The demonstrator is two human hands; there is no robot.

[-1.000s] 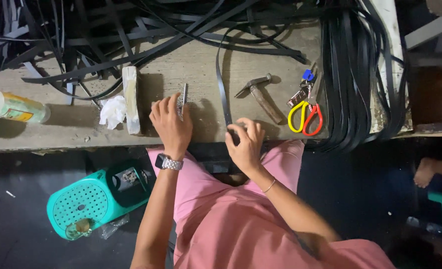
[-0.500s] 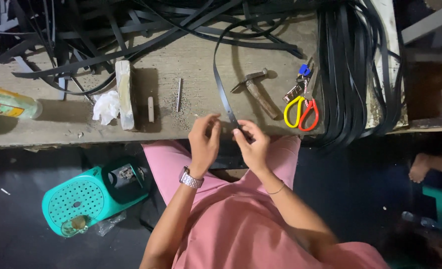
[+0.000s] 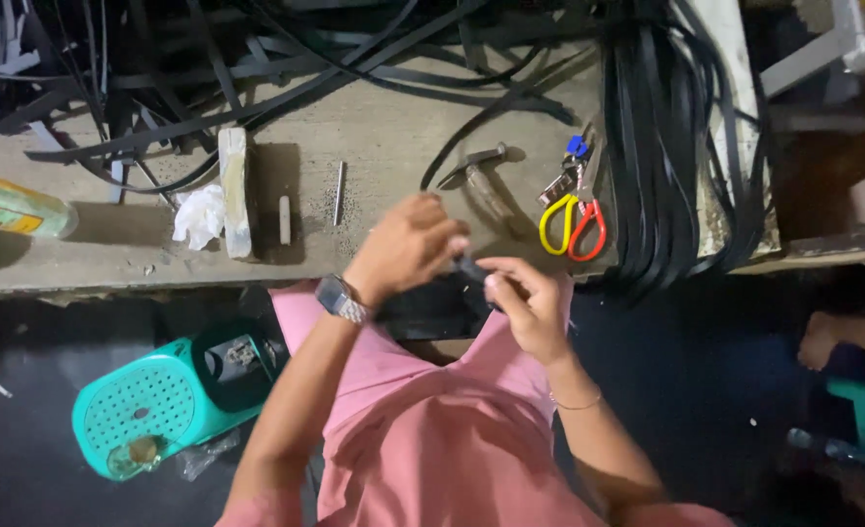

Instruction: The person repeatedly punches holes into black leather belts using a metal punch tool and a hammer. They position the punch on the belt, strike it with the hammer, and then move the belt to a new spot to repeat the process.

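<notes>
The person's left hand (image 3: 408,244) and right hand (image 3: 525,298) are meeting at the near edge of the workbench (image 3: 383,127), both pinching the end of a thin black strap (image 3: 471,132). The left hand's fingers are curling narrow over the strap's end, the knuckles hiding the exact grip. The right hand's fingers (image 3: 499,283) are closing tight on the same dark end just beside the left fingertips. From there the strap is arcing away over the bench, beyond the fingers, toward a tangle of more black straps (image 3: 208,59).

Just past the right fingers, a hammer (image 3: 481,176) is lying on the bench, and farther to their right a pair of scissors with one yellow and one red handle (image 3: 574,224) is resting beside a hanging bundle of black straps (image 3: 666,146). To the left of the left fingers, a thin metal rod (image 3: 339,192), a wooden block (image 3: 234,190) and crumpled white paper (image 3: 198,217) are sitting apart. A wristwatch (image 3: 340,298) is showing on the left wrist. Below the bench, a teal plastic basket (image 3: 149,405) is standing on the dark floor.
</notes>
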